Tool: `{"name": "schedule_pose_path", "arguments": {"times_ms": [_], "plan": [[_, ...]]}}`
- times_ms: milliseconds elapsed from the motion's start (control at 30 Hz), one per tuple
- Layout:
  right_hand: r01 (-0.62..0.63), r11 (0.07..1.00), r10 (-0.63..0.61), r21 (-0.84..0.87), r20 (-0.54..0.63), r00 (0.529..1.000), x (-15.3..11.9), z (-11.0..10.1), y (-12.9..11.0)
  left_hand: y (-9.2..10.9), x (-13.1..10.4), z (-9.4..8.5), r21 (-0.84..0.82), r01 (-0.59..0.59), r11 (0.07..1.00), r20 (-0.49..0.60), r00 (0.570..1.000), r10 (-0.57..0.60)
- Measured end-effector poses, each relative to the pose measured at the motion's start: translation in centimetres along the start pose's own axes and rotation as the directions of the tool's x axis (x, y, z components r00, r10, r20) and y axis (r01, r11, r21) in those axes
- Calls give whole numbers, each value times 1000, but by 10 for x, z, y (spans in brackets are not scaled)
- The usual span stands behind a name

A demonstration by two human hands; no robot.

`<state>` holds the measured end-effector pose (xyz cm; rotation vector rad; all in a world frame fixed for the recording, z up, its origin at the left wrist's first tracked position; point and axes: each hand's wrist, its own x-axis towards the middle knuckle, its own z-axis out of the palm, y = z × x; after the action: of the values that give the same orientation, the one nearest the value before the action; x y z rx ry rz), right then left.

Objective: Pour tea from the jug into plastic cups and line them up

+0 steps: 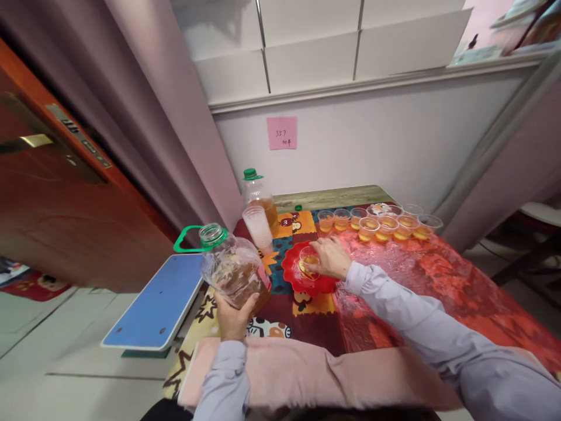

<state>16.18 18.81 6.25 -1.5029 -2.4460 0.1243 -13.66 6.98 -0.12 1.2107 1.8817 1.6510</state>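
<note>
My left hand (234, 316) grips the lower part of a large clear jug (236, 275), which is uncapped, tilted and holds amber liquid. A green handle sticks out from its neck. My right hand (331, 257) has its fingers on the rim of a clear plastic cup (309, 259) with a little amber liquid in it. That cup is over a red scalloped plate (291, 266). Behind the jug, a leaning stack of clear cups (258, 227) stands beside a second jug (266, 204) with a green cap.
Several filled cups (369, 229) stand in rows at the table's back right, by red plastic film (372, 286). A green cap (298, 207) lies near the back edge. At the left is a blue board (155, 301); a pink cloth (298, 371) covers the near edge.
</note>
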Motion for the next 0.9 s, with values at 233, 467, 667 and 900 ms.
{"name": "schedule_pose_path", "arguments": {"times_ms": [233,467,667,900], "plan": [[37,996,-33,81,-57,998,3,-3,-5,-2,2,-1,33,-4,999,-5,1000,4],[-38,961,95,273,-198,976,16,-32,44,2,3,-1,24,-16,1000,-11,1000,16],[-197,980,198,37,-320,927,28,-26,123,-2,3,-1,22,-1,1000,-10,1000,1],[-339,939,315,-54,-262,912,27,6,164,-2,3,-1,25,5,1000,0,1000,-5]]}}
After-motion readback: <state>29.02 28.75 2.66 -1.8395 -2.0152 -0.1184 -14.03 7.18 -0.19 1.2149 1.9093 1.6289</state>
